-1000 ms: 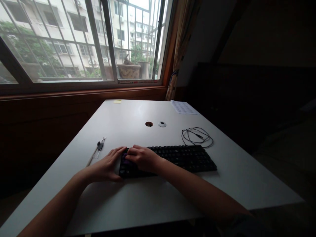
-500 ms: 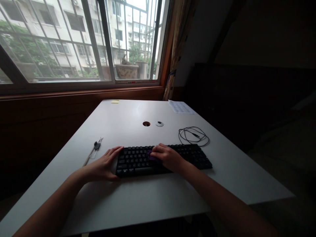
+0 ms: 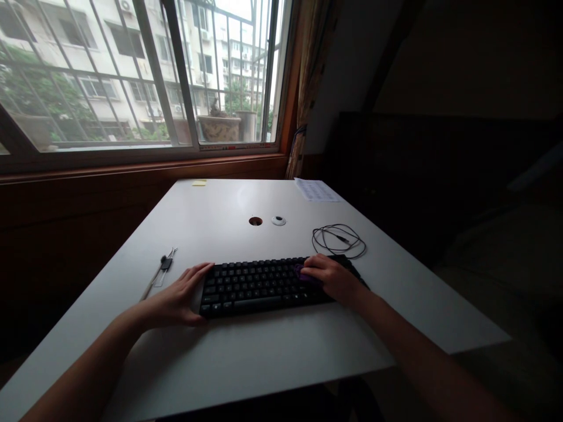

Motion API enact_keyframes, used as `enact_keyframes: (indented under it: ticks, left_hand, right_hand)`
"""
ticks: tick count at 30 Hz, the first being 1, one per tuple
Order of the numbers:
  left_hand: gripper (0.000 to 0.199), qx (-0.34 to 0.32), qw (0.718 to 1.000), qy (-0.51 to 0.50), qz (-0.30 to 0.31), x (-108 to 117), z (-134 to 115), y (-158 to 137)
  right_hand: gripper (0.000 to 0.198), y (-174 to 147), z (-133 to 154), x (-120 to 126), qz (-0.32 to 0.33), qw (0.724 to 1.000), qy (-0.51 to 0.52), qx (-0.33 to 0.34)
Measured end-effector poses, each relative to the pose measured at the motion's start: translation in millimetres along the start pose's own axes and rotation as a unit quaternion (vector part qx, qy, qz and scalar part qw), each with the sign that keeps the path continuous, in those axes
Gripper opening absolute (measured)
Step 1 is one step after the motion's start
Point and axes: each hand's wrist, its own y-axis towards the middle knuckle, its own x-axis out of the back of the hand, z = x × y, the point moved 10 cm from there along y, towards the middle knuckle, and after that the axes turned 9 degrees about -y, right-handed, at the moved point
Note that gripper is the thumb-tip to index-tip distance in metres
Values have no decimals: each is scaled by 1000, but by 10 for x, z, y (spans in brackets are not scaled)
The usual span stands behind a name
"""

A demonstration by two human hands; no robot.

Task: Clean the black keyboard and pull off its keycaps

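Observation:
A black keyboard (image 3: 250, 287) lies flat on the white table (image 3: 281, 351), its key rows facing up. My left hand (image 3: 178, 299) grips its left end, thumb at the near corner and fingers at the far corner. Bunched in my right hand (image 3: 336, 280) is a purple cloth (image 3: 304, 274), pressed onto the keys right of the keyboard's middle. The right hand and forearm cover part of the keyboard's right end. Behind that end lies a coiled black cable (image 3: 338, 240).
A thin rod with a black clip (image 3: 166, 264) lies left of my left hand. Farther back are a round cable hole (image 3: 255, 221), a white cap (image 3: 278, 221), printed paper (image 3: 317, 190) and a yellow note (image 3: 199, 183). A barred window (image 3: 145, 76) stands beyond the table.
My right hand has slid the purple cloth rightward across the keys. My left hand keeps its hold on the keyboard's left end. The whole view has shifted slightly.

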Motion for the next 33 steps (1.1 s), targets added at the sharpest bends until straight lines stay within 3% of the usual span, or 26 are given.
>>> enact_keyframes:
  ticks: [19, 33]
  left_hand:
    - [110, -10, 1000, -1, -10, 13, 11, -4]
    - [110, -17, 1000, -1, -13, 9, 19, -1]
  right_hand:
    - [39, -781, -769, 293, -41, 992, 1, -120]
    - [35, -1091, -1161, 369, -35, 981, 14, -192]
